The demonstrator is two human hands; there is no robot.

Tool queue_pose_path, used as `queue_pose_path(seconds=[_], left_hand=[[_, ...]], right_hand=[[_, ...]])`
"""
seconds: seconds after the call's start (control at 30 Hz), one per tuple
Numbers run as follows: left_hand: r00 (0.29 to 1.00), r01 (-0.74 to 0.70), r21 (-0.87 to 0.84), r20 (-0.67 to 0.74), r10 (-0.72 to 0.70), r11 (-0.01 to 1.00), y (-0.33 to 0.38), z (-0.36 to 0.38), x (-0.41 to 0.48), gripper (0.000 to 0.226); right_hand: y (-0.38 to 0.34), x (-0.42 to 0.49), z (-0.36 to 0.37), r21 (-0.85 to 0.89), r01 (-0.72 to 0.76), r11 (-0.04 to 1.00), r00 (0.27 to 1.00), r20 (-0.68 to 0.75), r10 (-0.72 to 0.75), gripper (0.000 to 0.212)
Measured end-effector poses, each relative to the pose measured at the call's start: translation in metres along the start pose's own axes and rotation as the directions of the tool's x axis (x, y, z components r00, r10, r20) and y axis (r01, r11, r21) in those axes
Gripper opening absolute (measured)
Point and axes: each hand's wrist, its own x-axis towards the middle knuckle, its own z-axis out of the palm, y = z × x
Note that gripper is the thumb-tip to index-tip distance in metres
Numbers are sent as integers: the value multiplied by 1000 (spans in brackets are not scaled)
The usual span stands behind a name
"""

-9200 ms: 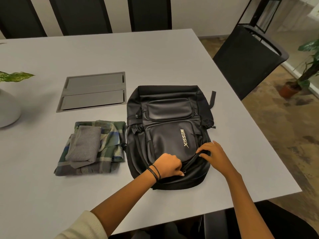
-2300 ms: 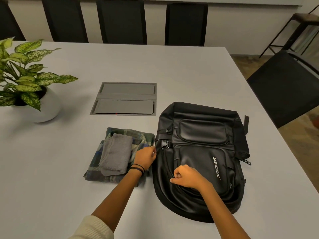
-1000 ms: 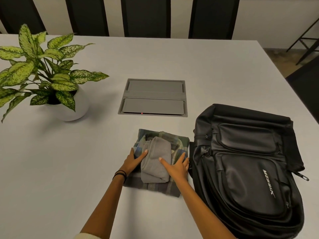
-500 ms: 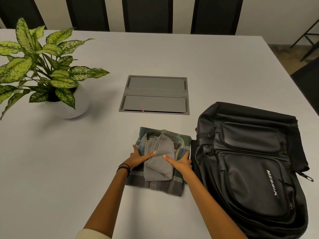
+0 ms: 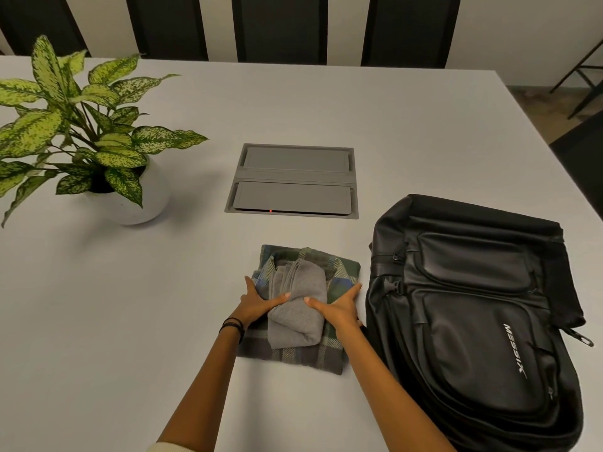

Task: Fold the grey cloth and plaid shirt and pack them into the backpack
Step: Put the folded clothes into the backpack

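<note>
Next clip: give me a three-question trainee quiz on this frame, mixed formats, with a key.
1. True or false: the grey cloth lies on top of the folded plaid shirt.
2. Where does the backpack lie, relative to the plaid shirt? A) to the person's right B) to the person's left C) under it
3. Fill in: the left hand and the right hand each lay a ____ on the grey cloth.
Key: 1 true; 2 A; 3 thumb.
</note>
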Motion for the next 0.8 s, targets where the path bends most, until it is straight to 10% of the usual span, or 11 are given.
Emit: queue_pose_path(seconds=[0.27,0.43,0.8], left_hand=[[995,65,-142,-69,-75,988,0,4,-31,180],[983,183,-299,60,-173,936,-4,11,-44,64],[951,304,-565,232,-205,767,9,30,-51,30]], right_hand=[[-8,0,5,-189,275,943,959,-16,-283,120],[-25,0,-7,-434,444,784,889,107,-445,97],[-25,-17,2,-743,582,330,744,322,-586,80]])
